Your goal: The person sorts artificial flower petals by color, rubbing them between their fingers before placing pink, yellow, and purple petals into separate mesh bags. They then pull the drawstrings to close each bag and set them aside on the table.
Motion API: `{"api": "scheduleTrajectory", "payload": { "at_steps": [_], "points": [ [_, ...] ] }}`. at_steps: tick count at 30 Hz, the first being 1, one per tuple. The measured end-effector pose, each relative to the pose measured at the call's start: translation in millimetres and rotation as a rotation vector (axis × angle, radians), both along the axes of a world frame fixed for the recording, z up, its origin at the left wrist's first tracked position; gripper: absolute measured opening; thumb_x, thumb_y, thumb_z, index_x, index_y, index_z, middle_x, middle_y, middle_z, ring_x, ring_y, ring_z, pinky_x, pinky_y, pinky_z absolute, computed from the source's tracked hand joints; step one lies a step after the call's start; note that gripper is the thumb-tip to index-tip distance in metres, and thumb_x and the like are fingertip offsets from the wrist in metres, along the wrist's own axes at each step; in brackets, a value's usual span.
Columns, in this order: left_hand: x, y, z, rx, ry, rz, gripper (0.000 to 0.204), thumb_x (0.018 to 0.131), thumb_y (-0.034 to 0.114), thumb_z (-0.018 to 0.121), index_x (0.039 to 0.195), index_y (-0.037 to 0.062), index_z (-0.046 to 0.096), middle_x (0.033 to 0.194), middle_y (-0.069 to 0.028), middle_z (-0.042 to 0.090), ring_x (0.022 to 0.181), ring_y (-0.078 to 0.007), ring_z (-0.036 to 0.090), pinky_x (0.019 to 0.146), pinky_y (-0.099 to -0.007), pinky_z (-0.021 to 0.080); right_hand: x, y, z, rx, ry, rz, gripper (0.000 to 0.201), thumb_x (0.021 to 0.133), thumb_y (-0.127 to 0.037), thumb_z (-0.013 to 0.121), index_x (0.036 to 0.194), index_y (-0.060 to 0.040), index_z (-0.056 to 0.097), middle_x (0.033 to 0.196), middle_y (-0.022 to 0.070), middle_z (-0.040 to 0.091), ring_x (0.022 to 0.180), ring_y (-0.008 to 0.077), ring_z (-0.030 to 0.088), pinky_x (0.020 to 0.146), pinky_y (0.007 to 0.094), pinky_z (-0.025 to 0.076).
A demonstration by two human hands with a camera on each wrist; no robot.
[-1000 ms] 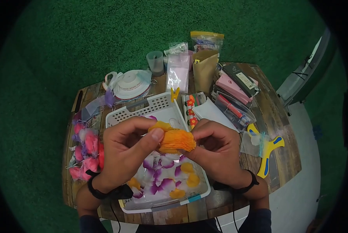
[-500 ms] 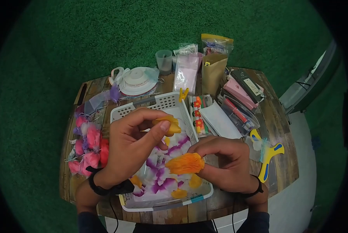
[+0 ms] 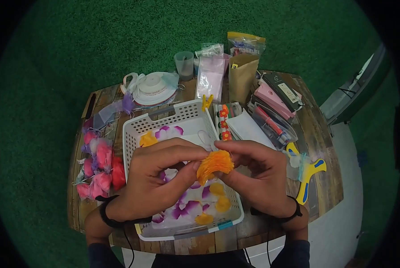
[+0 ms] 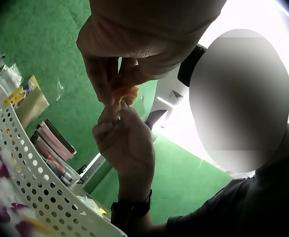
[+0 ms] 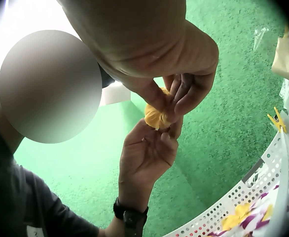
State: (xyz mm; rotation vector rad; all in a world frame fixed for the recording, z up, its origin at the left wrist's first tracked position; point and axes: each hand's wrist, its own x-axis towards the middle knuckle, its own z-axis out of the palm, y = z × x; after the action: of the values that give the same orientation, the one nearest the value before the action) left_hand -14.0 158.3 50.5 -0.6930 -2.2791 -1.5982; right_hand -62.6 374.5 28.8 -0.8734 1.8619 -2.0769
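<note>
A stack of orange artificial petals (image 3: pixel 215 166) is held between both hands above the basket in the head view. The right hand (image 3: pixel 260 174) pinches its right end between thumb and fingers. Thumb and forefinger of the left hand (image 3: pixel 164 172) pinch the stack's left edge. Below, the white perforated basket (image 3: pixel 164 109) holds loose purple-and-white petals (image 3: pixel 189 209), several yellow petals (image 3: pixel 222 204) and a yellow petal piece (image 3: pixel 147 139) near its far left corner. In the right wrist view, fingertips of both hands meet at the petals (image 5: pixel 156 116).
Left of the basket lie pink pouches (image 3: pixel 102 156); a ribbon roll (image 3: pixel 153 89) sits behind them. A yellow clip (image 3: pixel 207 102) grips the basket's far rim. To the right are a white packet (image 3: pixel 249 128), stacked boxes (image 3: pixel 276 96) and a yellow-blue tool (image 3: pixel 310 178).
The left hand has parted a yellow piece from the stack and come back to it with that piece gone from its fingers. A yellow piece now shows in the basket's far left.
</note>
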Motion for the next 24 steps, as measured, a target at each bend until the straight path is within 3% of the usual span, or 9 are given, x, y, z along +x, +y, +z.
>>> {"api": "scheduleTrajectory", "payload": {
  "at_steps": [5, 7, 12, 13, 16, 17, 19, 24],
  "points": [
    [1, 7, 2, 0.039, 0.059, -0.051, 0.028, 0.085, -0.002, 0.069, 0.113, -0.0031, 0.066, 0.102, -0.0147, 0.069, 0.088, -0.0178, 0.069, 0.072, -0.0270, 0.055, -4, 1, -6, 0.008, 0.054, -0.013, 0.037, 0.082, 0.005, 0.073, 0.118, 0.0058, 0.063, 0.107, 0.0115, 0.069, 0.096, 0.0139, 0.066, 0.087, 0.0277, 0.052],
    [2, 9, 0, -0.104, 0.106, 0.031, 0.033, 0.082, -0.003, 0.071, 0.115, -0.0027, 0.065, 0.104, -0.0148, 0.068, 0.090, -0.0186, 0.069, 0.074, -0.0275, 0.056, -3, 0, -3, 0.009, 0.048, -0.034, 0.036, 0.082, 0.005, 0.073, 0.117, 0.0059, 0.064, 0.107, 0.0114, 0.069, 0.097, 0.0143, 0.066, 0.088, 0.0279, 0.052],
    [-1, 9, -10, 0.022, 0.149, 0.055, 0.033, 0.080, -0.008, 0.069, 0.113, -0.0048, 0.065, 0.103, -0.0150, 0.068, 0.090, -0.0176, 0.068, 0.073, -0.0261, 0.057, -2, 0, -1, -0.056, 0.091, -0.024, 0.041, 0.082, 0.004, 0.073, 0.121, 0.0054, 0.061, 0.113, 0.0128, 0.066, 0.102, 0.0160, 0.065, 0.091, 0.0293, 0.051],
    [5, 10, -4, 0.037, -0.002, 0.033, 0.031, 0.086, -0.003, 0.067, 0.116, -0.0058, 0.058, 0.109, -0.0151, 0.063, 0.100, -0.0191, 0.063, 0.084, -0.0311, 0.055, -2, 0, -1, -0.061, 0.109, -0.040, 0.045, 0.081, 0.004, 0.072, 0.124, 0.0051, 0.058, 0.121, 0.0150, 0.063, 0.106, 0.0172, 0.064, 0.093, 0.0300, 0.051],
    [6, 11, -5, 0.091, -0.050, 0.038, 0.033, 0.088, -0.001, 0.069, 0.118, -0.0059, 0.057, 0.110, -0.0140, 0.064, 0.101, -0.0187, 0.064, 0.085, -0.0315, 0.056, 0, -2, 1, -0.153, 0.055, -0.057, 0.034, 0.082, 0.004, 0.071, 0.114, 0.0041, 0.059, 0.128, 0.0206, 0.058, 0.112, 0.0218, 0.062, 0.095, 0.0339, 0.051],
    [7, 11, -7, 0.131, -0.079, 0.041, 0.034, 0.088, 0.001, 0.069, 0.119, -0.0058, 0.056, 0.111, -0.0137, 0.064, 0.100, -0.0183, 0.065, 0.086, -0.0311, 0.055, -1, -1, -1, -0.151, 0.036, -0.052, 0.034, 0.082, 0.004, 0.071, 0.114, 0.0041, 0.059, 0.128, 0.0206, 0.058, 0.112, 0.0218, 0.062, 0.095, 0.0339, 0.051],
    [7, 12, -9, 0.149, -0.084, 0.050, 0.033, 0.089, 0.000, 0.068, 0.119, -0.0057, 0.056, 0.112, -0.0138, 0.064, 0.101, -0.0180, 0.065, 0.087, -0.0308, 0.055, -5, 3, -3, -0.065, 0.242, -0.050, 0.027, 0.083, 0.004, 0.071, 0.107, 0.0028, 0.059, 0.127, 0.0219, 0.058, 0.113, 0.0225, 0.061, 0.096, 0.0352, 0.051],
    [8, 15, -10, 0.146, -0.097, 0.075, 0.032, 0.089, 0.000, 0.067, 0.119, -0.0052, 0.056, 0.113, -0.0136, 0.065, 0.102, -0.0175, 0.065, 0.089, -0.0305, 0.054, -5, -4, -9, -0.116, 0.197, -0.033, 0.023, 0.085, 0.005, 0.070, 0.104, 0.0015, 0.059, 0.122, 0.0208, 0.061, 0.109, 0.0220, 0.063, 0.095, 0.0351, 0.052]
  ]
}}
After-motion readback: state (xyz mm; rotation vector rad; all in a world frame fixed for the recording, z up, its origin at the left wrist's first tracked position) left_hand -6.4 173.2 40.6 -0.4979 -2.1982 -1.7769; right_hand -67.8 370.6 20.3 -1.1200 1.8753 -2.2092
